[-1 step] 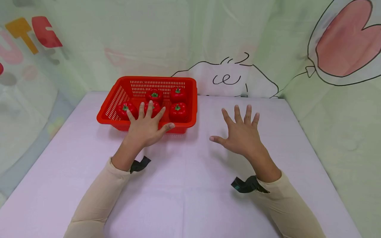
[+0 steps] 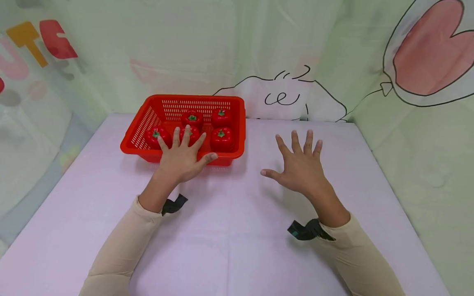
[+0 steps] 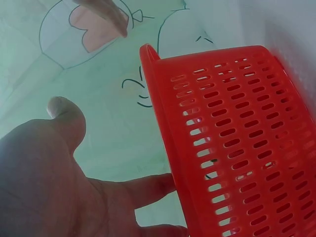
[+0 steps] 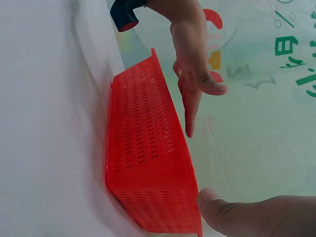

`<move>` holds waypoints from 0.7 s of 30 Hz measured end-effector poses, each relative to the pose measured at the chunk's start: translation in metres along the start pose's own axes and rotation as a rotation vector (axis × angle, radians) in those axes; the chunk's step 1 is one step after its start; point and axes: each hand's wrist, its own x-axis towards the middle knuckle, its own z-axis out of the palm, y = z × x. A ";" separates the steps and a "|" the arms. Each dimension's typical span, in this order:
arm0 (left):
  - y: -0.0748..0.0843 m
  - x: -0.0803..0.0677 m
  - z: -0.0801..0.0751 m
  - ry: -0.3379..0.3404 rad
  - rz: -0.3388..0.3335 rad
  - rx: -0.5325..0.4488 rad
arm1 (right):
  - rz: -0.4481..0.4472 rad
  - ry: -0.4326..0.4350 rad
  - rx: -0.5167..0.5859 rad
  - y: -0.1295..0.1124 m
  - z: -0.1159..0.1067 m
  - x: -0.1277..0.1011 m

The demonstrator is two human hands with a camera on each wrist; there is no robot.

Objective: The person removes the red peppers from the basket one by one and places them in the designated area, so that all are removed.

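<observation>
Left hand [image 2: 180, 159]: hovering with fingers spread and straight over the basket's near rim, gripping nothing.
Right hand [image 2: 300, 169]: hanging above the table [image 2: 237, 246] with fingers spread, well apart from the basket.
Basket [image 2: 237, 123]: sitting just beyond the left fingertips.
Peppers [image 2: 221, 138]: 5 lying inside, 2 partly under the left fingers.

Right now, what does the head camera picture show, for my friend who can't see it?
A person's left hand hovers, fingers spread, over the near edge of a red basket holding five red toy peppers. The right hand is spread open above the pale purple table, beside the basket.
</observation>
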 end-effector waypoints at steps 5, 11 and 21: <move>-0.004 0.001 -0.002 0.016 -0.013 -0.006 | -0.022 -0.002 0.015 -0.003 -0.001 0.000; -0.030 0.004 -0.023 0.044 -0.046 -0.149 | -0.052 0.007 0.034 -0.004 -0.001 0.001; -0.139 0.010 -0.041 0.165 -0.301 -0.571 | -0.073 -0.036 0.062 -0.008 0.005 0.005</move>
